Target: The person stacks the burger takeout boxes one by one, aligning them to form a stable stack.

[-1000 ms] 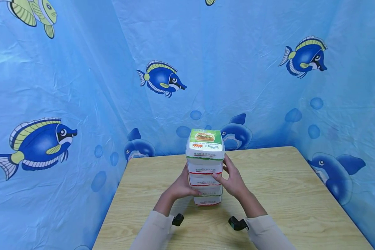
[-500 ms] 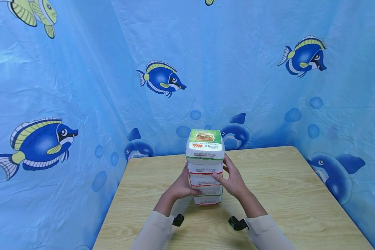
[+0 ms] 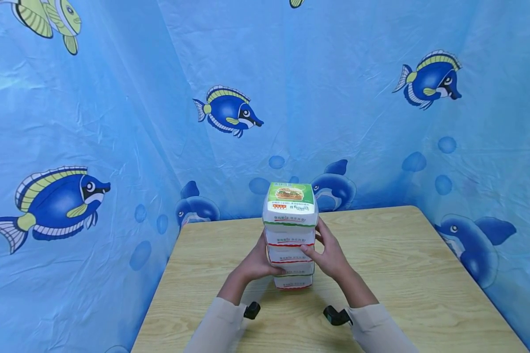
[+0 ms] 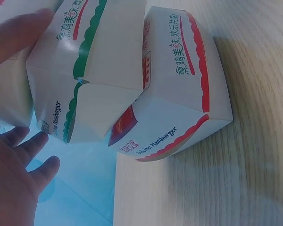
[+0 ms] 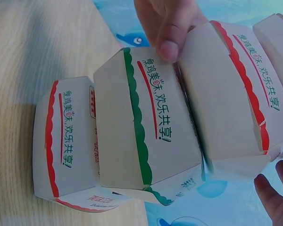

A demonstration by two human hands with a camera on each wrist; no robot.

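A leaning tower of several paper hamburger boxes (image 3: 288, 255) rises from the middle of the wooden table. The top box (image 3: 290, 201) has a green lid with a burger picture; white walls with red or green scalloped lines show below it. My left hand (image 3: 253, 262) grips the tower low on its left side, thumb (image 4: 14, 40) across the front by the second box up (image 5: 151, 122). My right hand (image 3: 329, 252) holds it higher on the right, thumb on the front and fingers (image 5: 273, 197) along the far side. The bottom box (image 4: 188, 84) is set slightly askew.
The pale wooden table (image 3: 393, 274) extends around the tower. Blue curtains (image 3: 318, 98) printed with fish and dolphins hang at the back and both sides. Small black devices (image 3: 335, 315) sit at both light sleeves (image 3: 371, 323).
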